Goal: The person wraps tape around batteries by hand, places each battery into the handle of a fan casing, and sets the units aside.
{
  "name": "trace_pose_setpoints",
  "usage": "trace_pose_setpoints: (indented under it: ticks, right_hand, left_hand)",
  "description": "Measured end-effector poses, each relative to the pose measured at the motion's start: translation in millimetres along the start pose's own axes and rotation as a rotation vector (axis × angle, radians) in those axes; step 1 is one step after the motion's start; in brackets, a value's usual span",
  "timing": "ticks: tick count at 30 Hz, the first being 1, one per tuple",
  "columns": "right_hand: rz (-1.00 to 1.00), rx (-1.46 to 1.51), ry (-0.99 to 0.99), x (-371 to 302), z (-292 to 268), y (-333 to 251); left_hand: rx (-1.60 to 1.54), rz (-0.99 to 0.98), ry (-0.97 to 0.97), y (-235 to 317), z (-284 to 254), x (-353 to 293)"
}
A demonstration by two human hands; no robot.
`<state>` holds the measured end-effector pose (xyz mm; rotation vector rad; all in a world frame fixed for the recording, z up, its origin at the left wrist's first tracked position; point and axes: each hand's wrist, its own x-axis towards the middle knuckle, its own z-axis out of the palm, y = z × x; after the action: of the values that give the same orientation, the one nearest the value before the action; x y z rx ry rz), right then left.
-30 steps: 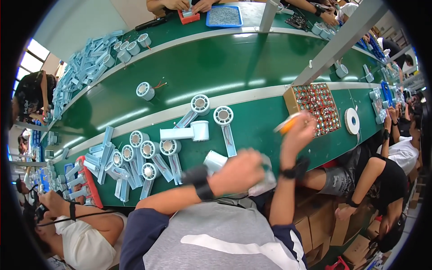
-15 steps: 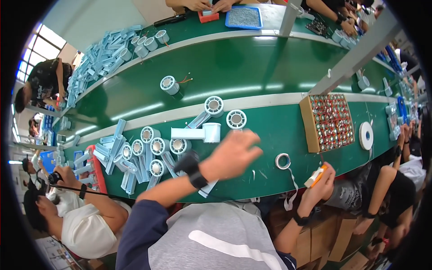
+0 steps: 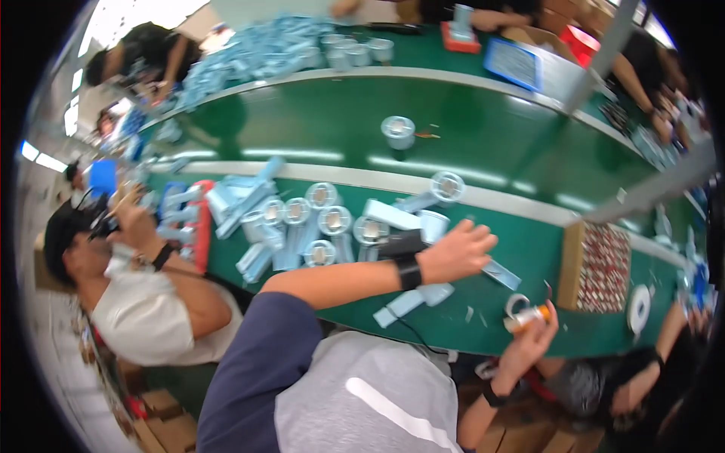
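Note:
My left hand (image 3: pixel 457 253) reaches across the green bench, fingers curled and blurred, closed over a light-blue fan housing. The housing's handle (image 3: pixel 502 275) sticks out beside the fingers; its round head is hidden under the hand. My right hand (image 3: pixel 532 340), by the bench's front edge, grips an orange-and-white piece (image 3: pixel 529 318) with a thin red wire standing up from it; its exact kind is not clear. A tape roll (image 3: pixel 517 304) lies just behind that piece. Left of my left hand sit several light-blue fan housings (image 3: pixel 334 221) with round grilles, and another housing (image 3: pixel 411 302) lies below my wrist.
A cardboard box (image 3: pixel 574 264) packed with wired cells stands at right, beside a white reel (image 3: pixel 639 309). One fan head (image 3: pixel 398 132) rests on the middle green strip. A red rack (image 3: pixel 202 226) stands at left. A co-worker (image 3: pixel 151 317) sits close on my left; others work around the benches.
The view has shifted, so the scene sits further right. My left hand has closed over the fan housing, whose handle now points right. My right hand still holds the orange-and-white piece, nearer the tape roll.

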<state>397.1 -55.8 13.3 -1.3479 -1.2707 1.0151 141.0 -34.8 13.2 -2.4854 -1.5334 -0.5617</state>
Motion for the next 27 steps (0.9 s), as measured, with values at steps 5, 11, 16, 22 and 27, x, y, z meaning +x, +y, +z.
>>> trace_pose_setpoints:
  ticks: [5, 11, 16, 22, 27]
  right_hand:
    - [-0.093, 0.154, -0.123, 11.2, 34.3, 4.4]
    - [-0.350, -0.160, -0.230, 25.4, 27.9, 18.9]
    - [-0.702, -0.333, -0.424, 46.3, 21.0, 22.3]
    - [-0.358, -0.094, -0.392, 49.3, 13.2, 22.7]
    - [-0.051, 0.379, -0.225, 35.4, 31.5, 1.2]
  left_hand:
    - [-0.322, -0.087, 0.051, -6.1, -7.8, -11.4]
    - [-0.551, -0.108, 0.154, -9.9, 8.9, -12.0]
    - [-0.752, -0.182, 0.051, -13.2, 18.2, -17.4]
    - [-0.463, -0.110, 0.185, -7.8, -0.6, -11.8]
    - [-0.619, -0.109, 0.213, 15.5, -20.0, 0.0]
